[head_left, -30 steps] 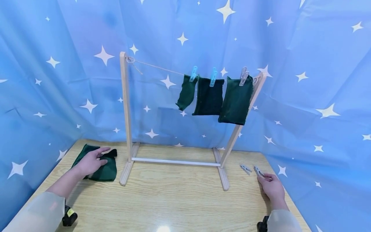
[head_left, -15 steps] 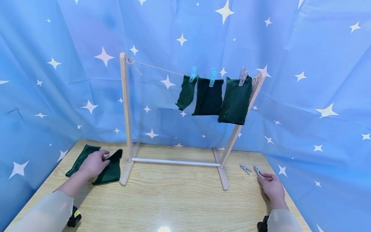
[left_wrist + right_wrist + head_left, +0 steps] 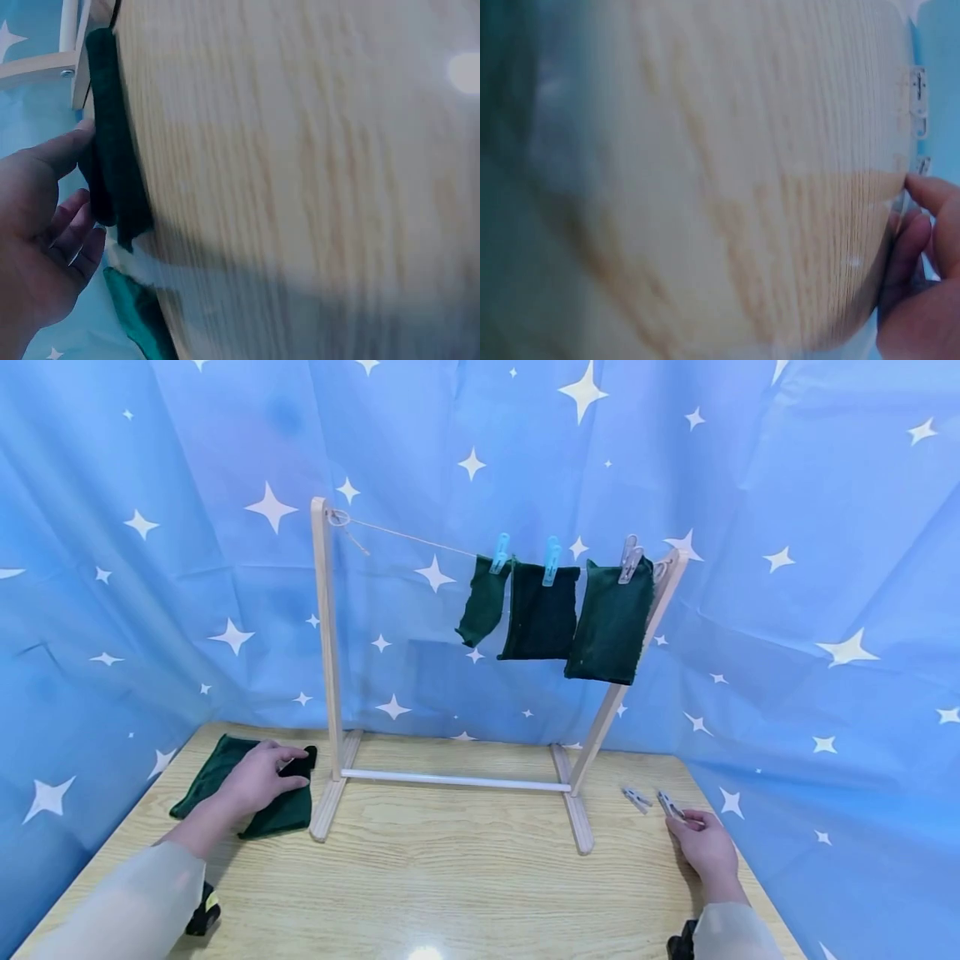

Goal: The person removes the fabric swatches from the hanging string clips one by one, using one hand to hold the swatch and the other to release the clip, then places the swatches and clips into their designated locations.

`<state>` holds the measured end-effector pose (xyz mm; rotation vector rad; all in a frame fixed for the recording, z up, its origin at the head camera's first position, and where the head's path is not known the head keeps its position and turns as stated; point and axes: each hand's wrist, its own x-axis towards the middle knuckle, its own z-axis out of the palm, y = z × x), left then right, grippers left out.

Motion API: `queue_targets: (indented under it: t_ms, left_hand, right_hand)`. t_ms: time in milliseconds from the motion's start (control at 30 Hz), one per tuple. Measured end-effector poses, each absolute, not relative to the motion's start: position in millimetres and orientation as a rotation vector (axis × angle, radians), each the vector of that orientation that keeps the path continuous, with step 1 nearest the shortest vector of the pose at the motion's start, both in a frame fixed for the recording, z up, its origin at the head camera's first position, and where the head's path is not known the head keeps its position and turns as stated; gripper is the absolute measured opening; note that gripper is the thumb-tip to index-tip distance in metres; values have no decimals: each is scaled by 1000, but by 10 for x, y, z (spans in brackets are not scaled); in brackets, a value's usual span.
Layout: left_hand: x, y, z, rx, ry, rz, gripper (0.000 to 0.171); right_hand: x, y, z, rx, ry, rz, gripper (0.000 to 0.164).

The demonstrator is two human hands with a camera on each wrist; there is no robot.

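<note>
My left hand (image 3: 258, 781) is spread over a dark green cloth (image 3: 283, 814), its thumb and fingers apart. In the left wrist view the thumb tip meets the edge of that cloth (image 3: 124, 142), which has a raised, folded part. A second green cloth (image 3: 213, 772) lies beside it, partly behind the hand. At the table's right side my right hand (image 3: 707, 847) pinches the end of a grey clothespin (image 3: 670, 804) resting low at the table. Another grey clothespin (image 3: 637, 798) lies just to its left.
A wooden rack (image 3: 327, 635) with a string (image 3: 412, 537) stands mid-table. Three green cloths hang from it: a small one (image 3: 483, 602), a darker one (image 3: 542, 618) and a larger one (image 3: 609, 631), held by blue and grey clothespins. A starry blue curtain (image 3: 787, 610) surrounds the table.
The nearer green cloth has slid right, off the other one, which now shows at its left. My left hand has shifted right and its thumb and fingers have parted. The right hand has stayed put.
</note>
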<state>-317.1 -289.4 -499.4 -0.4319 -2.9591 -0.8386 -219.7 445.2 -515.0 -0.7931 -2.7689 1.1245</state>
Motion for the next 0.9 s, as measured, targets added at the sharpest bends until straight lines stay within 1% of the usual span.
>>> queue_targets:
  t_ms: [100, 300, 400, 533, 733, 900]
  left_hand:
    - [-3199, -2870, -5013, -412, -2975, -818, 42]
    - [-3246, -2878, -5061, -360, -2927, -819, 22]
    - [-3259, -2882, -5073, -354, -2882, -878, 19]
    - [-3276, -2894, -5065, -302, -2818, -1048, 23]
    - [-3306, -2953, -4997, -210, -2846, -1296, 35]
    - [-3325, -3014, -4965, -183, -2878, -1296, 40]
  right_hand:
    - [-2208, 4469, -5174, -809, -2770, 1131, 75]
    - [-2245, 4490, -5207, -833, -2754, 1108, 73]
    - [-2252, 4489, -5199, -830, -2754, 1095, 72]
    - [-2247, 4474, -5177, -832, -2757, 1091, 71]
    - [-2228, 4437, -5149, -819, -2759, 1060, 68]
    - [-2216, 4417, -5149, -815, -2751, 1059, 66]
